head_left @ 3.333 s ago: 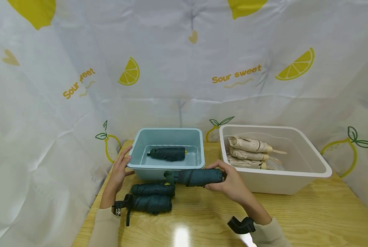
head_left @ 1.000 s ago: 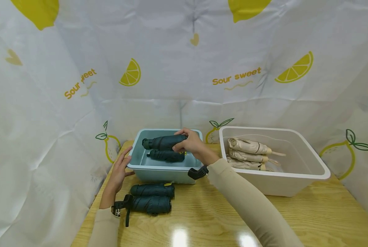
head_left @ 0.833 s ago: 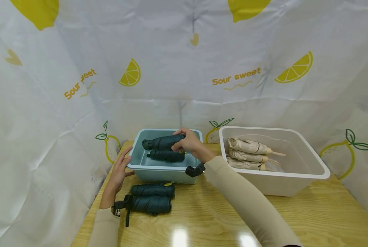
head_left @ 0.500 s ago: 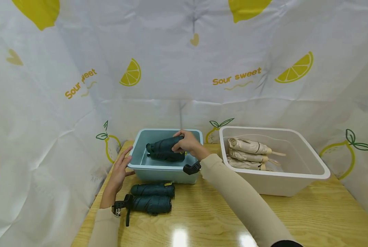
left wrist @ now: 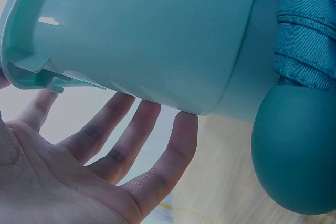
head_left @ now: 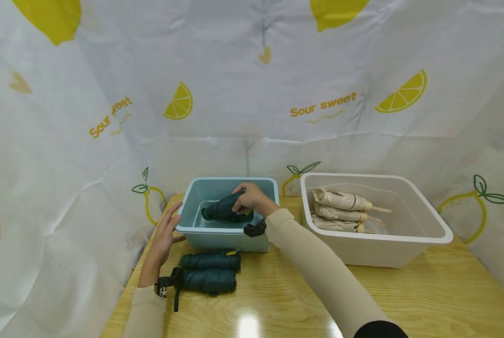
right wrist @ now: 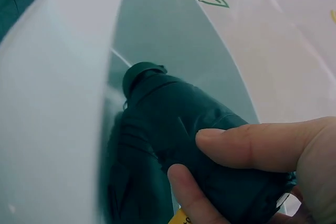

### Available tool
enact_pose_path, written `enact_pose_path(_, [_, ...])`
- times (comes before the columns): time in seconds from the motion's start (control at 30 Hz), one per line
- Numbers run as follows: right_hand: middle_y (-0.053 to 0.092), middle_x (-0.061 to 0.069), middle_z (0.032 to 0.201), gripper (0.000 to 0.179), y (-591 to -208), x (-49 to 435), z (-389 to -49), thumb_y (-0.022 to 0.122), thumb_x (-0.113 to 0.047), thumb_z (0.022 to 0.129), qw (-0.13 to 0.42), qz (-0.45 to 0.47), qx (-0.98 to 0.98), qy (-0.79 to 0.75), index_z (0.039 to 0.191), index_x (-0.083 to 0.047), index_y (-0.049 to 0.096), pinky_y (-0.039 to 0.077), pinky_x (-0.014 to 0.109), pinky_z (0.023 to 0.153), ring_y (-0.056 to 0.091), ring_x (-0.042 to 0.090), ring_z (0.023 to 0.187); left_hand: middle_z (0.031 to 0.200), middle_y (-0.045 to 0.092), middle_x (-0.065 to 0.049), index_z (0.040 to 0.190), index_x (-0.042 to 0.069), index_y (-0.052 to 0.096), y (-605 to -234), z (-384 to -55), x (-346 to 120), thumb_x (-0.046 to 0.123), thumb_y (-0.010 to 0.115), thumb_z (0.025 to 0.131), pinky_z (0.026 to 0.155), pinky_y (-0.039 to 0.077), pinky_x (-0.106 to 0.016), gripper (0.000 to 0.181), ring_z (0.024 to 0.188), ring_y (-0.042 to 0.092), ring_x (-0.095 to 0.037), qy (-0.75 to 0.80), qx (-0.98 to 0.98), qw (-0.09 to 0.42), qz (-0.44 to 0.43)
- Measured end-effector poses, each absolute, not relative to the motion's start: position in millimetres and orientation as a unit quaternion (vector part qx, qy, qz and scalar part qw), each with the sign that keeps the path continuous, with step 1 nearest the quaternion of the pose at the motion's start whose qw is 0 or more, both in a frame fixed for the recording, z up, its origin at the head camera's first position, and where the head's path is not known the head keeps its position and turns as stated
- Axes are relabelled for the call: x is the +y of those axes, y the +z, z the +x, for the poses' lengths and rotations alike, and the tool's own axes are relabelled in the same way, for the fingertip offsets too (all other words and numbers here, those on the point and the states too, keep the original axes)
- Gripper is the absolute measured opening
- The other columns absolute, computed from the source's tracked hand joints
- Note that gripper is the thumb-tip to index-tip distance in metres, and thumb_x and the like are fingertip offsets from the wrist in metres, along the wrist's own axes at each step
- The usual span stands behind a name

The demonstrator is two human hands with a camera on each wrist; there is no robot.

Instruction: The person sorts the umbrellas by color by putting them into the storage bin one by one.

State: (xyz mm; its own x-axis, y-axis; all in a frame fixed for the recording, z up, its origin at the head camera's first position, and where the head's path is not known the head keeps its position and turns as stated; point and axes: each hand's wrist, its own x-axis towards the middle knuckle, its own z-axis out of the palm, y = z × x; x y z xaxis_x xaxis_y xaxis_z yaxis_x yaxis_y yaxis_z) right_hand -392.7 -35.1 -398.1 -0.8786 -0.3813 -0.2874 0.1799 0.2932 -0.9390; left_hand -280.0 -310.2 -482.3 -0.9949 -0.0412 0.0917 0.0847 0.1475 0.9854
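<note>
My right hand (head_left: 252, 199) grips a folded dark green umbrella (right wrist: 184, 114) by its fabric end, inside the light blue bin (head_left: 228, 230). That umbrella lies slanted, its handle end low at the left, over another dark umbrella (right wrist: 139, 187) that it mostly covers. My left hand (head_left: 165, 234) rests on the bin's left side with its fingers spread; in the left wrist view the fingertips (left wrist: 186, 121) touch the outer wall. Two more dark green umbrellas, a back one (head_left: 209, 261) and a front one (head_left: 209, 280), lie on the table before the bin.
At the right stands a larger white bin (head_left: 378, 251) with several beige folded umbrellas (head_left: 342, 199) stacked at its left side. A lemon-printed sheet (head_left: 235, 94) hangs behind and at the sides. The wooden table (head_left: 290, 291) extends towards the front and right.
My right hand has carried the umbrella from in front of the blue bin into it, then lowered it onto the umbrella there. My left hand stays at the bin's side.
</note>
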Motion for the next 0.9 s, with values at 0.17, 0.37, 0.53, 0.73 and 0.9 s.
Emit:
enact_pose_path(0.17, [0.041,0.028,0.148,0.046,-397.2,-39.4,-393.0,0.072,0.02,0.079,0.245,-0.065,0.767,-0.589,0.118,-0.001,0.061,0.061,0.049,0.09,0.057,0.048,0.125,0.162,0.032,-0.019,0.163,0.025,0.028,-481.0,-279.2,-310.6,0.043,0.038,0.111,0.101,0.044,-0.075,0.055,0.141,0.04,-0.041,-0.653,-0.756,0.051,-0.014])
enact_pose_path(0.37, [0.043,0.027,0.146,0.042,-397.5,-41.6,-395.3,0.072,0.017,0.082,0.252,-0.066,0.773,-0.578,0.118,-0.001,0.061,0.062,0.046,0.087,0.06,0.046,0.121,0.158,0.036,-0.022,0.163,0.024,0.027,-479.9,-278.8,-309.3,0.042,0.037,0.112,0.1,0.046,-0.072,0.055,0.137,0.042,-0.039,-0.652,-0.756,0.048,-0.015])
enact_pose_path(0.53, [0.047,0.025,0.141,0.04,-399.2,-42.4,-399.7,0.072,0.015,0.084,0.265,-0.071,0.778,-0.565,0.12,0.001,0.06,0.061,0.047,0.089,0.059,0.044,0.12,0.155,0.039,-0.022,0.163,0.026,0.029,-480.1,-280.3,-309.1,0.043,0.039,0.111,0.1,0.047,-0.071,0.055,0.136,0.044,-0.039,-0.656,-0.753,0.049,-0.016])
enact_pose_path(0.73, [0.051,0.024,0.135,0.041,-403.9,-41.2,-403.3,0.071,0.014,0.085,0.284,-0.064,0.783,-0.549,0.123,0.003,0.06,0.061,0.047,0.09,0.063,0.041,0.112,0.166,0.028,-0.013,0.162,0.024,0.029,-483.2,-280.0,-309.0,0.041,0.039,0.111,0.099,0.048,-0.071,0.055,0.144,0.039,-0.041,-0.659,-0.751,0.046,-0.018])
enact_pose_path(0.9, [0.051,0.024,0.134,0.042,-406.3,-40.3,-406.8,0.069,0.012,0.088,0.302,-0.062,0.777,-0.549,0.127,0.004,0.057,0.059,0.049,0.094,0.064,0.041,0.109,0.166,0.026,-0.011,0.162,0.025,0.03,-482.5,-280.4,-310.1,0.041,0.04,0.111,0.099,0.047,-0.072,0.054,0.144,0.039,-0.042,-0.657,-0.752,0.051,-0.02])
